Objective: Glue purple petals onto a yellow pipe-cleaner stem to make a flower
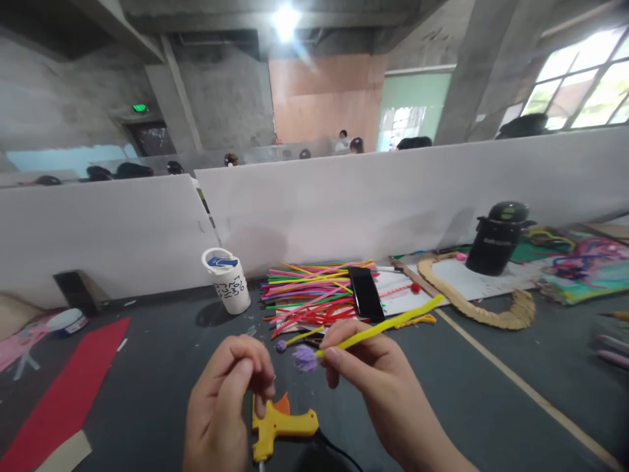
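Note:
My right hand (378, 377) pinches a yellow pipe cleaner (393, 326) between thumb and fingers. A fuzzy purple pompom (305, 358) sits on its left end, and the stem slants up to the right. My left hand (228, 396) is loosely curled, thumb against the index finger, a little left of the pompom; nothing shows in it. Below and between the hands lies a yellow glue gun (287, 426) with an orange trigger, partly behind my left fingers. Just beyond them, another yellow pipe cleaner (302, 336) with a small purple pompom (281, 346) rests on the table.
Many coloured pipe cleaners (304, 292) lie behind my hands, with a black phone (366, 292) on them. A white cup (230, 285) stands left, a black bottle (497, 239) right, near a curved cardboard piece (472, 305). Red paper (73, 393) lies left. A white partition (319, 210) runs behind.

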The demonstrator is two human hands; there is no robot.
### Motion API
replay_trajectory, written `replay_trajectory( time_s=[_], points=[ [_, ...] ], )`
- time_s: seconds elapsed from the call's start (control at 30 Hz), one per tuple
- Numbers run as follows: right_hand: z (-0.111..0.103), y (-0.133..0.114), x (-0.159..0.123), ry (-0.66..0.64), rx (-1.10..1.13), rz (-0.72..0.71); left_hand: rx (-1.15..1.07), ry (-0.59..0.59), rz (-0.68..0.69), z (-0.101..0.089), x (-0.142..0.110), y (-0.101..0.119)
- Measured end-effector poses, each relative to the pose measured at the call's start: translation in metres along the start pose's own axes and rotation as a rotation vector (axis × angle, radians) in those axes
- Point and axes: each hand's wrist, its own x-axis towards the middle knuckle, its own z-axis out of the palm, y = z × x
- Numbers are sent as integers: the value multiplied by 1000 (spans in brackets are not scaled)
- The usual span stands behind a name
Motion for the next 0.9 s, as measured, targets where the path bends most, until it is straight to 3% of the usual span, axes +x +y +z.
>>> replay_trajectory(
  time_s=[0.13, 0.2, 0.33, 0.47, 0.53, 0.67, 0.9],
  points=[
    [2, 3, 3, 5, 274, 160, 249, -64, 72, -2, -1, -4],
    [4, 4, 3, 16, 428, 301, 336, -20, 148, 4, -6, -3],
    [10, 10, 2, 15, 674, 576, 316, 58, 362, 14, -12, -3],
    [18, 19, -1, -37, 748, 694, 358, 23, 457, 13, -13, -8],
    [20, 23, -3, -78, 743, 670, 371, 52, 481, 14, -15, -10],
    [20, 30, -6, -129, 694, 482, 367, 126, 568, 19, -20, -11],
    [17, 31, -9, -60, 507, 173, 545, 56, 747, 15, -20, -12]
  ],
)
